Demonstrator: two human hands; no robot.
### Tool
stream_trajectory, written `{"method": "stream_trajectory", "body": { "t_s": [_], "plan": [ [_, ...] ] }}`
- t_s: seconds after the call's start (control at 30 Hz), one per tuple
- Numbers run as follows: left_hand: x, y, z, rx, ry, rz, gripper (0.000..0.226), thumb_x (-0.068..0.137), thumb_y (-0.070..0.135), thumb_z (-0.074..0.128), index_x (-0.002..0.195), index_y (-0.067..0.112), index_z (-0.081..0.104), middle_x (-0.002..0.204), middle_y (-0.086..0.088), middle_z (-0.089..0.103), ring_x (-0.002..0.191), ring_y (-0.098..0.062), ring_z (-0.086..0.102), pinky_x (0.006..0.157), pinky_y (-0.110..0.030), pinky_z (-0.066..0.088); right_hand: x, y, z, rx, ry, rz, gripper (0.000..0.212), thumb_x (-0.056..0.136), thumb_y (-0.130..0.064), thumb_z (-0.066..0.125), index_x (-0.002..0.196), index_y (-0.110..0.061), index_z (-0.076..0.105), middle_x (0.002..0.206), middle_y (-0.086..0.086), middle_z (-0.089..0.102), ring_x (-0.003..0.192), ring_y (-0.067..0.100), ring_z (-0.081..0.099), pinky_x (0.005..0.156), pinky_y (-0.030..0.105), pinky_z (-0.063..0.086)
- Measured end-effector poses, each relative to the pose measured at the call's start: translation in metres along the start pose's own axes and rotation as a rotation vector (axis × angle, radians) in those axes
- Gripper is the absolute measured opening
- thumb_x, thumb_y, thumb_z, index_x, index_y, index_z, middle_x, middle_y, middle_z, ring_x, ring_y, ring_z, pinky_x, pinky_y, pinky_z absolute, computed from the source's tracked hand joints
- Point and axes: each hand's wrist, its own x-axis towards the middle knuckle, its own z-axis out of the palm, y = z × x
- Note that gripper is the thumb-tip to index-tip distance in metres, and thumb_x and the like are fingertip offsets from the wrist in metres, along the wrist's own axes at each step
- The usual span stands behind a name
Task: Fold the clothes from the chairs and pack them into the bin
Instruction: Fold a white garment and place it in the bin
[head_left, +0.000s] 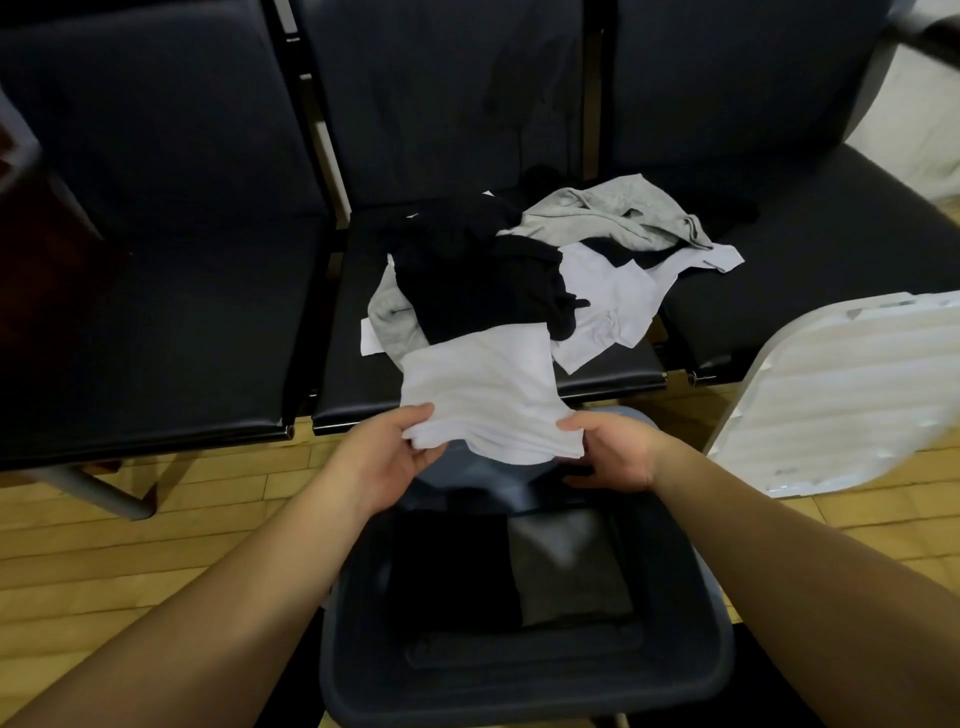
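Head view: white garment (480, 395) between gripping hands.

bin (524, 686) near rim cut off; folded contents (498, 566) dim, indistinct

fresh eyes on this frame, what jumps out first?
Front and centre, both hands, left and right, pinch the near edge of a white cloth garment, which hangs off the middle black chair seat. Behind it lies a messy pile of black, grey and white clothes. Below the hands, a dark plastic bin already holds folded dark pieces.
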Motion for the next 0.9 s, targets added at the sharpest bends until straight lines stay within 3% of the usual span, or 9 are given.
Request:
{"method": "stream_trajectory", "body": {
  "t_s": [0.13, 0.27, 0.37, 0.43, 0.53, 0.67, 0.8, 0.9],
  "plan": [
    [-0.006, 0.016, 0.019, 0.061, 0.005, 0.059, 0.023, 0.096, 0.007, 0.059, 0.120, 0.007, 0.060, 0.101, -0.007, 0.072, 0.078, -0.016, 0.070, 0.059, -0.026, 0.058, -0.006, 0.002, 0.005, 0.037, 0.016, -0.030, 0.025, 0.093, -0.022, 0.051, 0.114, -0.020, 0.065, 0.101, 0.000, 0.076, 0.107, 0.023, 0.060, 0.091, 0.040, 0.041],
    [-0.009, 0.033, 0.044, 0.124, 0.011, 0.114, 0.027, 0.096, 0.005, 0.059, 0.123, 0.005, 0.058, 0.102, -0.010, 0.072, 0.077, -0.018, 0.072, 0.059, -0.029, 0.059, -0.010, 0.003, 0.002, 0.122, 0.006, -0.037, 0.024, 0.094, -0.021, 0.049, 0.109, -0.015, 0.067, 0.092, 0.004, 0.077, 0.102, 0.025, 0.061, 0.095, 0.042, 0.038],
    [-0.011, 0.047, 0.064, 0.164, -0.005, 0.142, 0.030, 0.096, 0.006, 0.059, 0.126, 0.003, 0.057, 0.106, -0.012, 0.072, 0.077, -0.018, 0.073, 0.060, -0.028, 0.059, -0.008, 0.003, -0.002, 0.118, 0.012, -0.072, 0.031, 0.080, -0.026, 0.059, 0.109, -0.019, 0.065, 0.093, 0.001, 0.070, 0.092, 0.022, 0.057, 0.095, 0.042, 0.037],
    [-0.012, 0.053, 0.077, 0.188, -0.009, 0.178, 0.028, 0.096, 0.006, 0.058, 0.124, 0.003, 0.057, 0.107, -0.013, 0.070, 0.078, -0.018, 0.072, 0.058, -0.027, 0.058, -0.007, 0.003, -0.002, 0.122, 0.021, -0.091, 0.039, 0.072, -0.029, 0.063, 0.111, -0.025, 0.065, 0.105, 0.001, 0.066, 0.099, 0.024, 0.056, 0.091, 0.042, 0.038],
    [-0.016, 0.059, 0.097, 0.196, -0.014, 0.214, 0.025, 0.098, 0.005, 0.056, 0.123, 0.005, 0.055, 0.106, -0.014, 0.068, 0.080, -0.021, 0.069, 0.056, -0.026, 0.059, -0.006, 0.005, 0.000, 0.168, 0.019, -0.105, 0.034, 0.081, -0.028, 0.058, 0.113, -0.024, 0.068, 0.112, 0.005, 0.070, 0.103, 0.027, 0.061, 0.085, 0.041, 0.043],
    [-0.020, 0.064, 0.118, 0.190, -0.006, 0.237, 0.030, 0.097, 0.003, 0.058, 0.127, 0.004, 0.054, 0.112, -0.017, 0.068, 0.083, -0.024, 0.070, 0.057, -0.029, 0.060, -0.007, 0.006, 0.005, 0.215, -0.053, -0.124, 0.043, 0.079, -0.034, 0.058, 0.119, -0.021, 0.066, 0.132, 0.011, 0.064, 0.125, 0.032, 0.055, 0.093, 0.045, 0.041],
    [-0.025, 0.067, 0.130, 0.132, -0.027, 0.239, 0.035, 0.097, 0.004, 0.059, 0.131, 0.003, 0.051, 0.122, -0.022, 0.065, 0.087, -0.027, 0.070, 0.057, -0.028, 0.059, -0.008, 0.005, 0.012, 0.289, -0.081, -0.196, 0.035, 0.088, -0.032, 0.052, 0.118, -0.025, 0.067, 0.128, 0.005, 0.067, 0.125, 0.025, 0.057, 0.103, 0.044, 0.034],
    [-0.029, 0.068, 0.133, 0.117, -0.033, 0.236, 0.033, 0.098, 0.004, 0.058, 0.130, -0.002, 0.053, 0.122, -0.023, 0.065, 0.084, -0.025, 0.069, 0.058, -0.027, 0.059, -0.009, 0.003, 0.017, 0.369, -0.098, -0.258, 0.035, 0.092, -0.029, 0.048, 0.123, -0.023, 0.063, 0.116, 0.004, 0.071, 0.121, 0.023, 0.060, 0.094, 0.039, 0.037]
  ]
}}
